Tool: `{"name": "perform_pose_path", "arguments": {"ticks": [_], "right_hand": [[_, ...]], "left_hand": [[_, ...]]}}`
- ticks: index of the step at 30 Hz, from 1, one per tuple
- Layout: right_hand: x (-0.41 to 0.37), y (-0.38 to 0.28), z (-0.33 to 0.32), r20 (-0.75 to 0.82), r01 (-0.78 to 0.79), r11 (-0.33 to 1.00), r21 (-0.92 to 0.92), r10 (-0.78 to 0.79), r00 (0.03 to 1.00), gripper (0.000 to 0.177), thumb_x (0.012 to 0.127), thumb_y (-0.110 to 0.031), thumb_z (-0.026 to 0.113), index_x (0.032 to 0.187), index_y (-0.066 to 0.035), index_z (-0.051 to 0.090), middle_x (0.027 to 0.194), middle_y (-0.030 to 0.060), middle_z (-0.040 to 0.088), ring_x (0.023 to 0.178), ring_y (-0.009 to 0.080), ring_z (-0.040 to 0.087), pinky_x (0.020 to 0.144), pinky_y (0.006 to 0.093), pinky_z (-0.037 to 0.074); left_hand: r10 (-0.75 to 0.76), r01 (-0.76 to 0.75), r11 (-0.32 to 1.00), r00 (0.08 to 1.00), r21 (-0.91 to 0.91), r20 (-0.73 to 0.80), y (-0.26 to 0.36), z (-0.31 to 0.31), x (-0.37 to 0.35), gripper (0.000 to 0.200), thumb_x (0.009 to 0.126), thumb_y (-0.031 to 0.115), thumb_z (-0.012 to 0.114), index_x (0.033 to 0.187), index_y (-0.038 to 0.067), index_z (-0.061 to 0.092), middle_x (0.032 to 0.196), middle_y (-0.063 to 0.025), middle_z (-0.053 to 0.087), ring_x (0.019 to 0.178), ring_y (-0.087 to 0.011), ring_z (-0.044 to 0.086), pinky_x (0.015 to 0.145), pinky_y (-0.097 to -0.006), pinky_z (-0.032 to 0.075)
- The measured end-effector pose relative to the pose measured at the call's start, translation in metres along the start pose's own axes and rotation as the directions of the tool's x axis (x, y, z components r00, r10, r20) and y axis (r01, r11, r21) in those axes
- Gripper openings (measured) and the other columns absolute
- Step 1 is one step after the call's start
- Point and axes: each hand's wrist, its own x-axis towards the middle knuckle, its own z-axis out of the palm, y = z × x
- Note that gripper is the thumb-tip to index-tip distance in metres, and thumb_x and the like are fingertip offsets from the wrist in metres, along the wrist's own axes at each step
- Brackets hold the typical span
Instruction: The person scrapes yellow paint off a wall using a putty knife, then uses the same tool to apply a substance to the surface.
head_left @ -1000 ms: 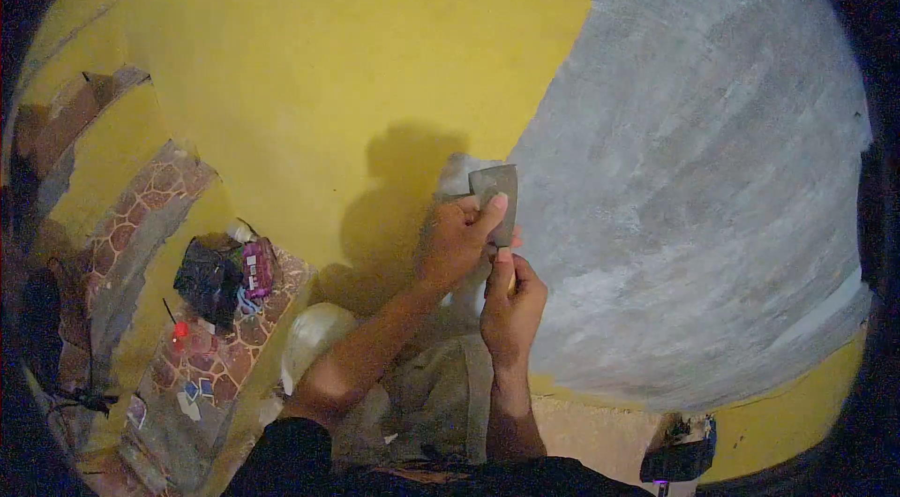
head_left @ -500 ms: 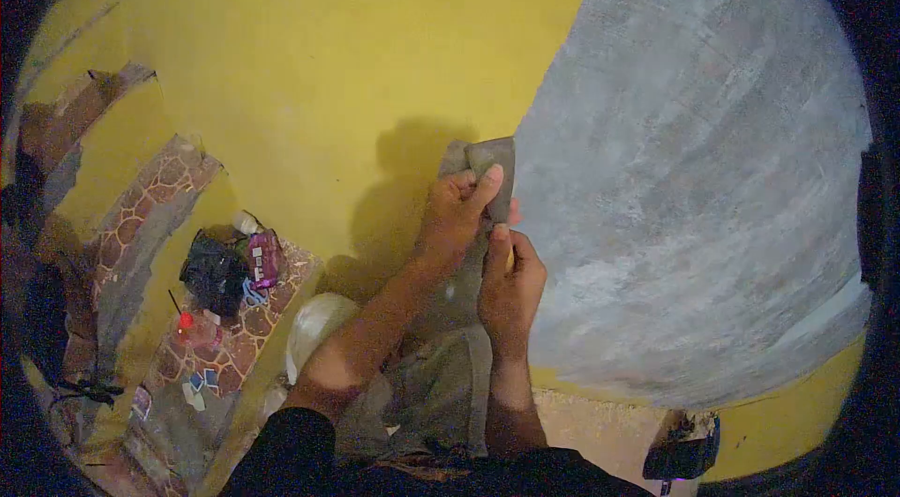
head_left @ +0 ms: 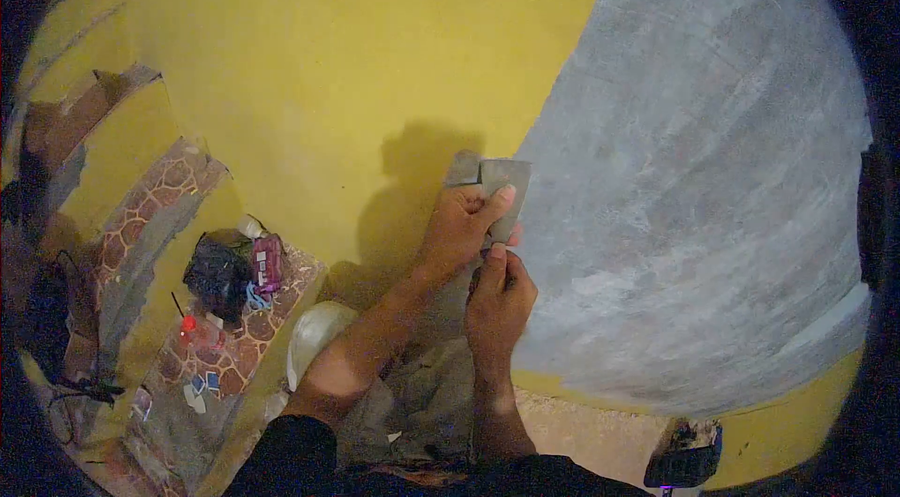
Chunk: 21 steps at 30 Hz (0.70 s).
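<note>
In the head view, a grey scraper (head_left: 512,176) stands up from the person's two hands, in front of the line where yellow paint meets grey plaster. Its long axis runs nearly upright in the picture, leaning slightly right at the top; the broad, straight edge points up and the blade tapers down toward the right hand (head_left: 502,300). That hand is closed, thumb and fingertips pinching the narrow lower end; whatever lies inside the fist is hidden. The left hand (head_left: 457,230) is bent round the blade, its thumb flat on the face.

The blade is thin, dull and flat. Just left of it shows a second grey flat piece (head_left: 463,168), its lower part covered by the left hand. The yellow wall (head_left: 272,94) looks smooth, the plaster patch (head_left: 703,169) streaked and mottled.

To the left, steps patterned like reddish-brown stone carry a black bag (head_left: 214,277), a purple packet (head_left: 268,263) and a red-topped item (head_left: 188,323). The left forearm partly blocks a pale rounded object (head_left: 314,333).
</note>
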Motion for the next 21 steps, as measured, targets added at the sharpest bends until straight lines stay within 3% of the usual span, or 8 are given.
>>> {"name": "perform_pose_path", "arguments": {"ticks": [3, 6, 9, 12, 14, 15, 17, 21], "right_hand": [[0.006, -0.003, 0.005, -0.006, 0.070, 0.998, 0.007, -0.070, 0.998, 0.041, 0.108, -0.029, 0.053, 0.084, 0.003, 0.062, 0.063, -0.0008, 0.052, 0.058, 0.0072, 0.045, 0.051, 0.0295, 0.035], [0.028, -0.005, 0.004, 0.017, 0.069, 0.996, -0.048, -0.069, 0.997, 0.042, 0.108, -0.030, 0.054, 0.086, 0.005, 0.062, 0.064, 0.0003, 0.053, 0.060, 0.0084, 0.046, 0.053, 0.0304, 0.037], [0.038, -0.036, 0.001, 0.057, 0.136, 0.990, -0.024, -0.135, 0.989, 0.043, 0.108, -0.031, 0.054, 0.087, 0.005, 0.063, 0.065, 0.0013, 0.054, 0.063, 0.0092, 0.047, 0.056, 0.0307, 0.039], [0.036, -0.037, 0.001, 0.077, 0.098, 0.992, -0.078, -0.092, 0.993, 0.043, 0.108, -0.032, 0.054, 0.089, 0.006, 0.063, 0.068, 0.0023, 0.057, 0.065, 0.0097, 0.048, 0.058, 0.0312, 0.039], [0.023, -0.011, 0.003, 0.012, 0.115, 0.989, -0.089, -0.114, 0.993, 0.041, 0.108, -0.032, 0.053, 0.091, 0.004, 0.062, 0.069, 0.0015, 0.056, 0.065, 0.0087, 0.048, 0.058, 0.0297, 0.040], [0.017, -0.002, 0.004, 0.015, 0.117, 0.990, -0.082, -0.116, 0.993, 0.041, 0.108, -0.032, 0.053, 0.091, 0.004, 0.062, 0.069, 0.0015, 0.056, 0.065, 0.0087, 0.048, 0.058, 0.0297, 0.040], [0.006, 0.015, 0.007, 0.037, 0.026, 1.000, 0.015, -0.026, 0.999, 0.039, 0.109, -0.032, 0.052, 0.092, 0.001, 0.062, 0.069, -0.0004, 0.055, 0.061, 0.0077, 0.047, 0.055, 0.0281, 0.040], [-0.005, 0.036, 0.012, 0.112, 0.020, 1.000, -0.002, -0.020, 0.993, 0.035, 0.109, -0.032, 0.050, 0.097, -0.001, 0.061, 0.068, -0.0029, 0.052, 0.058, 0.0056, 0.046, 0.050, 0.0258, 0.037]], "left_hand": [[0.005, -0.006, 1.000, 1.000, 0.022, 0.012, 0.007, -0.004, 0.002, 0.040, 0.101, 0.037, 0.066, 0.089, -0.001, 0.067, 0.078, -0.0104, 0.072, 0.063, -0.0154, 0.069, 0.057, -0.0309, 0.056], [0.182, -0.185, 0.974, 0.983, 0.130, 0.035, 0.004, -0.003, 0.020, 0.039, 0.101, 0.036, 0.066, 0.087, 0.000, 0.068, 0.078, -0.0096, 0.072, 0.063, -0.0145, 0.067, 0.057, -0.0300, 0.054], [0.197, -0.198, 0.980, 0.978, -0.015, -0.069, 0.040, 0.007, 0.010, 0.039, 0.102, 0.035, 0.065, 0.087, 0.000, 0.069, 0.078, -0.0087, 0.072, 0.066, -0.0142, 0.067, 0.058, -0.0296, 0.053], [0.061, -0.072, 0.990, 0.994, -0.122, -0.088, 0.043, 0.003, 0.005, 0.038, 0.101, 0.036, 0.065, 0.089, 0.000, 0.069, 0.078, -0.0080, 0.071, 0.068, -0.0140, 0.067, 0.059, -0.0297, 0.053], [0.237, -0.220, 0.940, 0.971, 0.259, -0.036, 0.025, -0.005, 0.001, 0.039, 0.101, 0.038, 0.066, 0.092, 0.000, 0.068, 0.078, -0.0073, 0.071, 0.069, -0.0137, 0.068, 0.061, -0.0304, 0.055], [0.241, -0.223, 0.938, 0.970, 0.265, -0.039, 0.013, -0.008, 0.001, 0.039, 0.101, 0.038, 0.066, 0.092, 0.000, 0.068, 0.078, -0.0073, 0.071, 0.069, -0.0137, 0.068, 0.061, -0.0304, 0.055], [0.128, -0.130, 0.990, 0.991, 0.061, 0.029, -0.014, -0.013, 0.003, 0.038, 0.102, 0.037, 0.065, 0.094, 0.000, 0.067, 0.077, -0.0066, 0.071, 0.069, -0.0133, 0.068, 0.061, -0.0308, 0.055], [0.088, -0.082, 0.985, 0.996, 0.150, -0.032, -0.029, -0.025, -0.003, 0.037, 0.103, 0.036, 0.063, 0.093, 0.000, 0.066, 0.077, -0.0062, 0.070, 0.065, -0.0129, 0.067, 0.060, -0.0307, 0.055]]}}
